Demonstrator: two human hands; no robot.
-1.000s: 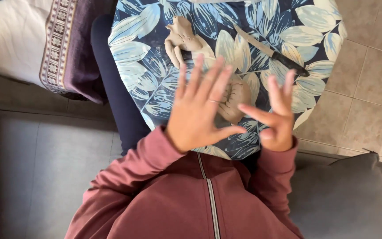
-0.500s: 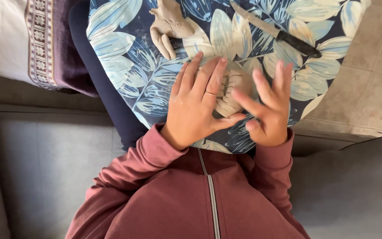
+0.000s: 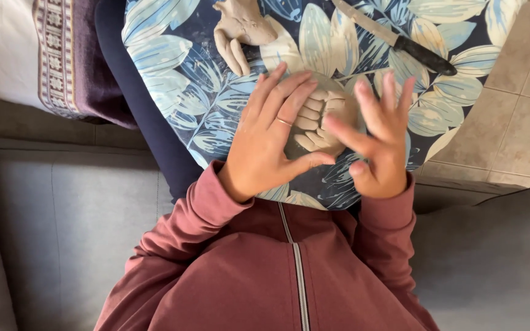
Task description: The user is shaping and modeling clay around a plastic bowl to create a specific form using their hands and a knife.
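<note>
Clay piece [image 3: 317,122], rounded with finger-like ridges pressed in, sits on a leaf-patterned blue board [image 3: 173,73] across the lap. Left hand [image 3: 265,141] lies flat beside it, fingers spread, thumb tucked under its near edge; not gripping. Right hand [image 3: 378,144] hovers at its right side, fingers splayed, holding nothing. Second clay lump [image 3: 240,30] farther up the board. Black-handled knife [image 3: 400,40] at the upper right, well apart.

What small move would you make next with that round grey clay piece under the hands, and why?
Probably press the left hand flat onto the round grey clay piece. Its fingers already lie over the lump's edge on the leaf-patterned blue board, while the right hand hovers spread beside it, and the surface looks ridged.
</note>
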